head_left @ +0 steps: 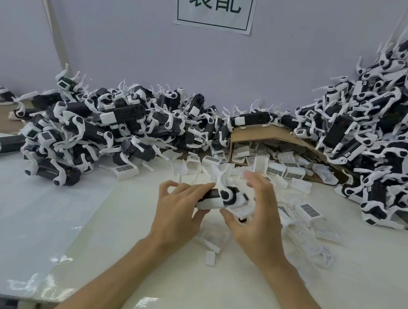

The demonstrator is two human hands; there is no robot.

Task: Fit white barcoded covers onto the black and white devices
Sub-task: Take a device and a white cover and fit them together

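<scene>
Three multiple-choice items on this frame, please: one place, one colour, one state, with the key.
1. Relative to the held device, the cardboard box lies: A nearer the camera; B farther away; C beneath it.
2. The wall sign has characters in: A red; B green; C blue.
3. The device is held by: A left hand and right hand; B left only; C neither.
Key: B, the box sits beyond the device; B, the strokes are dark green; A, both hands wrap round it.
</scene>
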